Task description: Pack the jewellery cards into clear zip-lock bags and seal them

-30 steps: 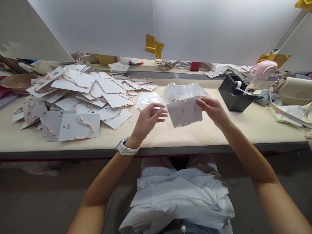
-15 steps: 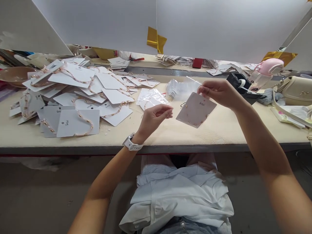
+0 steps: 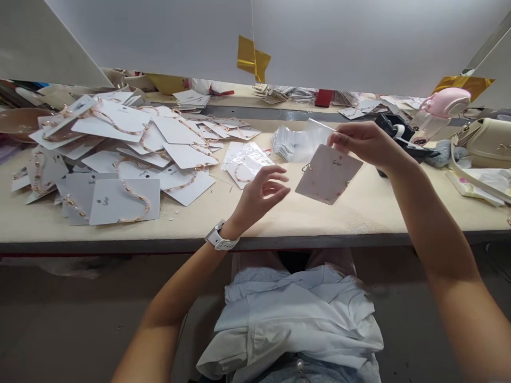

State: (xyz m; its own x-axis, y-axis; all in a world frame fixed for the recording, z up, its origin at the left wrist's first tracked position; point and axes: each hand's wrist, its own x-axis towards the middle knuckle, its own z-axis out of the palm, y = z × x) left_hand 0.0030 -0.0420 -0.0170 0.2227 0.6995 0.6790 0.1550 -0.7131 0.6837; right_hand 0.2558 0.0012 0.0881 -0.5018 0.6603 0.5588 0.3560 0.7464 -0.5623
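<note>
In the head view, my right hand (image 3: 359, 142) pinches the upper edge of a white jewellery card (image 3: 328, 175) and holds it tilted above the table. A beaded chain is strung on this card, and clear plastic film (image 3: 318, 130) shows beside the pinching fingers. My left hand (image 3: 264, 196), with a white watch at the wrist, is empty, its fingers apart, just left of the card without touching it. Beyond it lie cards in clear bags (image 3: 244, 159). A stack of clear plastic bags (image 3: 284, 142) rests behind the held card.
A large heap of jewellery cards (image 3: 123, 199) covers the table's left side. At the right stand a black tape dispenser (image 3: 389, 127), a pink-lidded bottle (image 3: 443, 106) and a cream handbag (image 3: 489, 141). A white panel (image 3: 179, 37) hangs low across the back.
My right hand has moved slightly right with the card. The fingers of my left hand have spread apart, and that hand has shifted a little to the right.
</note>
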